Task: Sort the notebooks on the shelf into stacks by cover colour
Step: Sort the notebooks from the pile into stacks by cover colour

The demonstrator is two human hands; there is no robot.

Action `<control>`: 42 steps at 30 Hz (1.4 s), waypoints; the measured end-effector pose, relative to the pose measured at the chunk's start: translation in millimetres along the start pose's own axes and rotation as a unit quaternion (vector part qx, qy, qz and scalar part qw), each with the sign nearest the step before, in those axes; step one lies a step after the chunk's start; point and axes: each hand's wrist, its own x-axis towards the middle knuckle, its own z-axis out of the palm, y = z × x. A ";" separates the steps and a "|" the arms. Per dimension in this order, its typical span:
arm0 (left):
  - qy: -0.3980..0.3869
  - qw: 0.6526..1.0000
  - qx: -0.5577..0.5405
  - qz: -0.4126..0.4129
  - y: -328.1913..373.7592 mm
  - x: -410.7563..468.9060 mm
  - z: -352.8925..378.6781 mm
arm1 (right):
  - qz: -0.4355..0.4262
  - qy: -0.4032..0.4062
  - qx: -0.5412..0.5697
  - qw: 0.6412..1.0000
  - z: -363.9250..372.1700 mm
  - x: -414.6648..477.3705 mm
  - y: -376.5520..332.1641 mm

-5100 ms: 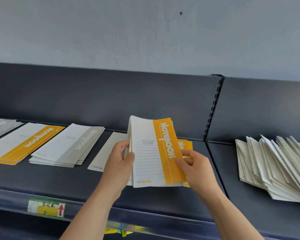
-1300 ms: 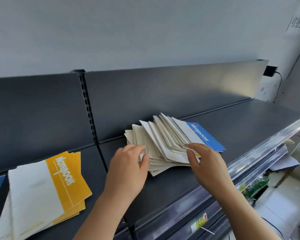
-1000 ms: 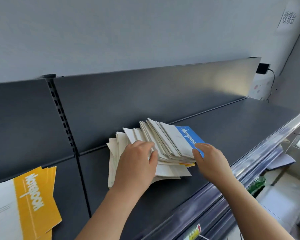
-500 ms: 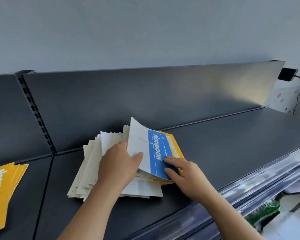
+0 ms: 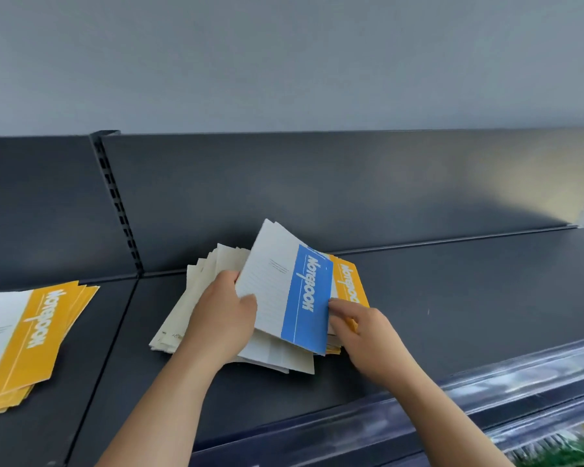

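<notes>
- The left grip (image 5: 221, 311) grasps the blue notebook (image 5: 305, 298) by its left edge. The thumb lies across the white part of the cover and the fingers curl behind it. The book is tilted up off the pile, far edge raised.
- The right grip (image 5: 361, 323) has its fingertips at the right edge of the blue band, just over the yellow notebook (image 5: 348, 281) beneath. I cannot tell whether it pinches that edge or only touches it.
- The unsorted pile (image 5: 196, 298) lies fanned on the shelf (image 5: 452, 315), right of the slotted upright (image 5: 115, 203). A yellow stack (image 5: 31, 335) lies in the next bay to the left, well apart. No blue stack is in view.
- The step in hand looks like lifting the blue book clear to carry it to its own colour.
- Risk: the yellow notebook could ride up with the blue one, since the right fingertips sit where the two edges meet. It would then end up in the wrong stack.
- Risk: the book is thin and held mostly by one edge, so it may sag or slip from the left grip once the right one lets go.
- Risk: the fanned pile looks loose, so a dragging lift could push its lower books toward the front rail (image 5: 486, 399).
- Risk: most books in the pile show only pale backs. Any book filed before it is turned over could go to the wrong colour.
</notes>
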 end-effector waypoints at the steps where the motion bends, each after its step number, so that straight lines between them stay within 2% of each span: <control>1: 0.013 1.000 -0.019 -0.011 0.3 -2.8 -1.8 | 0.012 0.000 0.012 1.000 -0.1 0.8 -0.1; 5: 0.036 0.995 -0.090 -0.029 -3.2 -14.7 -8.1 | 0.046 -0.012 0.107 0.993 4.4 4.7 -10.7; 9: 0.056 0.988 -0.139 -0.024 -13.6 -21.6 -24.2 | 0.002 0.023 0.183 0.983 10.6 6.9 -36.4; 14: 0.091 0.989 -0.113 0.010 -35.2 -33.7 -56.3 | -0.064 0.023 0.182 0.981 28.9 10.8 -74.6; 21: 0.174 0.979 -0.108 -0.012 -87.4 -55.7 -120.4 | -0.143 -0.021 0.162 0.976 77.9 6.2 -141.6; 29: 0.238 0.969 -0.053 -0.039 -165.5 -97.6 -219.5 | -0.170 -0.076 0.166 0.968 171.8 -13.3 -233.8; 35: 0.244 0.968 -0.008 -0.059 -227.3 -123.4 -300.1 | -0.168 -0.091 0.147 0.970 246.2 -34.7 -303.6; 42: 0.186 0.980 0.014 -0.071 -279.2 -123.7 -364.5 | -0.143 -0.077 0.117 0.980 306.4 -51.9 -354.1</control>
